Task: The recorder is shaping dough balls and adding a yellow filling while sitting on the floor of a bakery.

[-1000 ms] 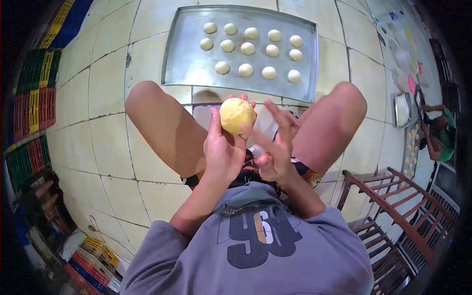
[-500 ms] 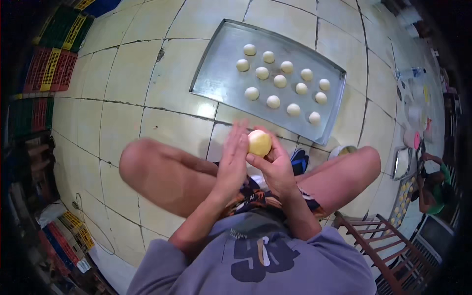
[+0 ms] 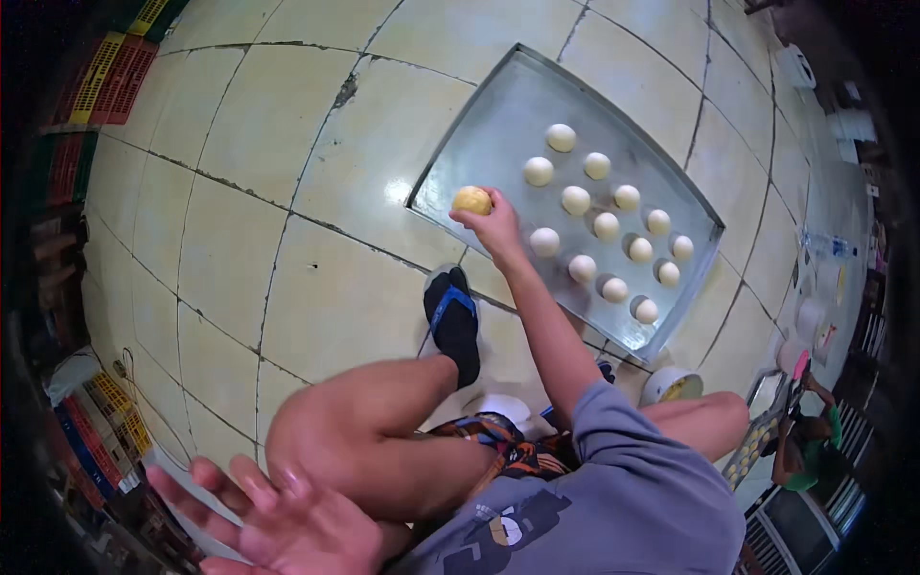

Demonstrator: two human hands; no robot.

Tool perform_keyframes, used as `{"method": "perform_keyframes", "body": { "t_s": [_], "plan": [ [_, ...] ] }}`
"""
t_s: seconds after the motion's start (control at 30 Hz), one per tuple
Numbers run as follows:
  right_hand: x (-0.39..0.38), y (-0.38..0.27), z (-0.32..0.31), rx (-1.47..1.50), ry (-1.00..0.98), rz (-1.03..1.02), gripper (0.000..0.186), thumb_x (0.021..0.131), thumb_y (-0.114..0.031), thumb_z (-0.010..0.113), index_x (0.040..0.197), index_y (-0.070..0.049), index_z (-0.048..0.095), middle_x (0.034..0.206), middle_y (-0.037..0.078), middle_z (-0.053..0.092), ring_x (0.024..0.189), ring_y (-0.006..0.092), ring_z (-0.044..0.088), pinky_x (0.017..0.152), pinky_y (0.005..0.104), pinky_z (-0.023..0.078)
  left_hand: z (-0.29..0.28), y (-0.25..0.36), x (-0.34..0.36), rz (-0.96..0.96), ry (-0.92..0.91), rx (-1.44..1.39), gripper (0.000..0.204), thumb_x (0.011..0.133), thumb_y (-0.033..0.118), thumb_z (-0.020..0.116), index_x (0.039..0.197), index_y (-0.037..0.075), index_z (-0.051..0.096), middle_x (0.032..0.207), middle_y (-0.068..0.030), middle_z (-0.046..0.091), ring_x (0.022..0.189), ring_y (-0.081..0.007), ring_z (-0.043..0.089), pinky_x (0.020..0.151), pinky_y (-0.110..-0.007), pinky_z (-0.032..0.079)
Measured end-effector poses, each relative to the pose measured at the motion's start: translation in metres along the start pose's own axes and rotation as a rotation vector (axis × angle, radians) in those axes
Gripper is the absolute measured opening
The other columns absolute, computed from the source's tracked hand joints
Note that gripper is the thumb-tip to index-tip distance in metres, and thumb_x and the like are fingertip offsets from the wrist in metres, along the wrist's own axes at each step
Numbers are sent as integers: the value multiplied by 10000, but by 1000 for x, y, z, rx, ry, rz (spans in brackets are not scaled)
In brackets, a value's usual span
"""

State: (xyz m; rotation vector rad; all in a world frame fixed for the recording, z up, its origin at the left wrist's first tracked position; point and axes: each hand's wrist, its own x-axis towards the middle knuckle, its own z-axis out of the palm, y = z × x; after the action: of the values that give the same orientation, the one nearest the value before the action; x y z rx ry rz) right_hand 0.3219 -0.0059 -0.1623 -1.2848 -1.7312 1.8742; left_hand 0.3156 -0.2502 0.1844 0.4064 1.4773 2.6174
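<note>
My right hand (image 3: 494, 224) grips a yellowish dough ball (image 3: 471, 200) over the near left corner of a large metal tray (image 3: 498, 115). Several paler, round dough balls (image 3: 576, 200) sit spaced apart in loose rows across the tray's middle and right side. Whether the held ball touches the tray I cannot tell. At the lower left, away from the tray, my left hand (image 3: 297, 522) is raised with its palm up and fingers spread, holding nothing.
The tray lies on a tiled floor (image 3: 220, 230). A bowl (image 3: 673, 385) with yellow contents stands by my right knee. My foot in a blue-strapped sandal (image 3: 452, 316) is before the tray. Plastic crates (image 3: 101, 81) line the left; another person (image 3: 815, 441) works at far right.
My hands have parted. The right one has carried the dough ball forward to the tray, while the left has swung down to the lower left. My body and view have shifted.
</note>
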Motion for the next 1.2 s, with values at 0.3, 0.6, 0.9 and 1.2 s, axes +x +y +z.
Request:
{"method": "perform_keyframes", "body": {
  "t_s": [0.3,0.6,0.9,1.2],
  "plan": [
    [31,52,3,-696,126,-159,702,665,-187,802,1265,24,505,1100,172,607,943,259,608,833,327,501,-3,6,-2,-121,21,-213,603,1015,473,328,1497,119,250,1324,-129,453,958,-234,509,766,-368,439],
    [-1,13,-20,-287,135,-183,683,748,-159,763,1339,11,466,1182,176,582,1032,259,587,864,344,497,-17,-5,12,-178,-113,-236,493,1011,368,400,1412,82,375,1247,-123,467,965,-235,489,800,-353,422],
    [-254,-141,-252,-154,980,-435,297,911,-77,588,1197,0,576,913,52,642,810,116,558,768,228,466,6,-47,23,-236,-363,-311,297,1020,297,411,1111,52,554,1066,-91,508,836,-168,462,762,-300,392],
    [-390,77,-371,-112,1417,124,178,889,-143,642,1002,-10,677,729,39,642,628,119,563,613,241,489,78,-62,-39,-124,-580,238,290,1017,312,448,1084,56,565,1025,-88,567,926,-178,533,835,-307,430]
  ]
}}
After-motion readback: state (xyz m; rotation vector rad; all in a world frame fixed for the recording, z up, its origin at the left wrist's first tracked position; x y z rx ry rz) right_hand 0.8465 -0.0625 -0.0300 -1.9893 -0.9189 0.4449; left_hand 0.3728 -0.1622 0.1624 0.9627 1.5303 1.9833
